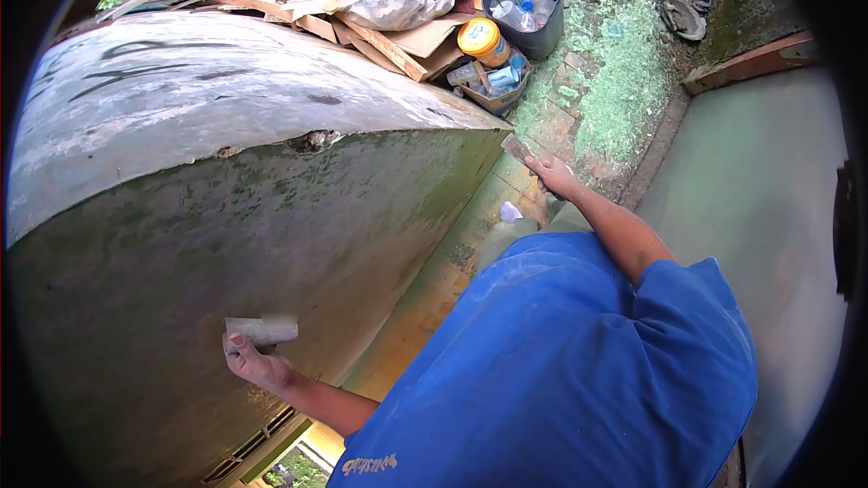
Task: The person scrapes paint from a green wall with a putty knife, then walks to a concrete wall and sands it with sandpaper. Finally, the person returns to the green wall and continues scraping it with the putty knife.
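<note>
We have hands well apart. Left hand [256, 366] is gripping a grey plate-like piece [258, 332], partly blurred, in front of the wall [181, 244]. Right hand [553, 178] is closed on a scraper [517, 147], blade pointing away near the wall's far end. We see a yellow-lidded tub [479, 37] beyond, beside a dark bin [544, 41] holding plastic bottles [525, 2].

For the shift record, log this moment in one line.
left hand: holds grey plate | right hand: holds scraper | wall: top edge chipped | bin: bottles inside
</note>
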The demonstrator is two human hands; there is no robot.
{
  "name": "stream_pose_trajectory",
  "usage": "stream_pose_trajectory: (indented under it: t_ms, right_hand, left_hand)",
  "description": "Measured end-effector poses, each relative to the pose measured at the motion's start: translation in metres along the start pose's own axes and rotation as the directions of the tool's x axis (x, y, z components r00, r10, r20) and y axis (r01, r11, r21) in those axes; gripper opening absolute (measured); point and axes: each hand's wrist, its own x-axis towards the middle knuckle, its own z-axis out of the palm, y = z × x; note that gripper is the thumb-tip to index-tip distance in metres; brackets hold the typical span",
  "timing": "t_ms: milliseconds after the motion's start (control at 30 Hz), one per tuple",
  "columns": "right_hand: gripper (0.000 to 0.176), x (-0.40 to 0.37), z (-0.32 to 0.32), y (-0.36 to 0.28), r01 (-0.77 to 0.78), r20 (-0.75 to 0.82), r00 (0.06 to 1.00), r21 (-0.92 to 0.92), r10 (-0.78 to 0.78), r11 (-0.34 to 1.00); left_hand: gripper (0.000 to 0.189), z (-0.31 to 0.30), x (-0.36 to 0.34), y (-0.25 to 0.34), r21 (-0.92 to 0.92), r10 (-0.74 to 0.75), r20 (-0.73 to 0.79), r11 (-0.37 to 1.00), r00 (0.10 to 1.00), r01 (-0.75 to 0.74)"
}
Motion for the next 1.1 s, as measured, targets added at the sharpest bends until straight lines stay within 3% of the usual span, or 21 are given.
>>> stream_pose_trajectory:
  t_ms: [167, 300, 367, 433, 467, 533, 633, 667, 733, 833, 967, 1100]
  right_hand:
    - [0.050, 0.017, 0.010, 0.013, 0.092, -0.038, 0.995, 0.002, -0.092, 0.996]
    - [0.047, 0.046, 0.018, 0.046, 0.125, 0.033, 0.992, -0.005, -0.125, 0.992]
    - [0.048, 0.051, 0.020, 0.053, 0.126, 0.022, 0.992, -0.024, -0.125, 0.992]
    - [0.070, 0.052, 0.020, 0.048, -0.083, -0.014, 0.997, -0.124, 0.082, 0.989]
    - [0.070, 0.052, 0.019, 0.046, -0.088, -0.014, 0.996, -0.121, 0.087, 0.989]
    - [0.085, 0.047, 0.016, 0.030, -0.200, 0.034, 0.977, -0.188, 0.209, 0.962]
    - [0.090, 0.056, 0.019, 0.028, -0.223, 0.019, 0.971, -0.304, 0.240, 0.926]
    - [0.090, 0.059, 0.023, 0.030, -0.228, 0.022, 0.969, -0.301, 0.246, 0.926]
    - [0.088, 0.065, 0.032, 0.032, -0.188, -0.114, 0.980, -0.258, 0.163, 0.948]
    - [0.086, 0.070, 0.037, 0.021, -0.250, -0.187, 0.961, -0.283, 0.202, 0.926]
    - [0.077, 0.079, 0.052, 0.006, -0.252, -0.193, 0.961, -0.318, 0.198, 0.914]
    - [0.076, 0.086, 0.081, -0.044, -0.150, -0.173, 0.980, -0.295, 0.102, 0.944]
  left_hand:
    - [0.046, 0.004, 0.013, -0.003, 0.123, 0.052, -0.019, 0.991, 0.998, -0.049]
    - [0.048, 0.003, 0.023, -0.007, 0.158, 0.047, 0.016, 0.986, 0.999, -0.049]
    - [0.042, -0.018, 0.030, -0.016, 0.216, -0.089, 0.119, 0.974, 0.989, 0.061]
    - [0.045, -0.006, 0.028, -0.012, 0.200, -0.072, 0.066, 0.978, 0.995, 0.058]
    - [0.049, -0.001, 0.027, -0.011, 0.182, -0.056, 0.005, 0.982, 0.998, 0.054]
    - [0.050, -0.006, 0.029, -0.014, 0.194, -0.065, 0.020, 0.979, 0.998, 0.060]
    - [0.048, -0.010, 0.028, -0.014, 0.220, -0.075, 0.019, 0.973, 0.997, 0.069]
    - [0.046, -0.009, 0.027, -0.014, 0.233, -0.077, -0.001, 0.970, 0.997, 0.076]
    - [0.046, -0.006, 0.026, -0.015, 0.237, -0.076, -0.037, 0.968, 0.996, 0.083]
    - [0.047, -0.013, 0.029, -0.027, 0.214, -0.052, -0.098, 0.974, 0.994, 0.072]
    - [0.049, -0.017, 0.028, -0.029, 0.208, -0.045, -0.115, 0.976, 0.992, 0.069]
    - [0.050, -0.034, 0.033, -0.042, 0.168, -0.025, -0.136, 0.985, 0.990, 0.048]
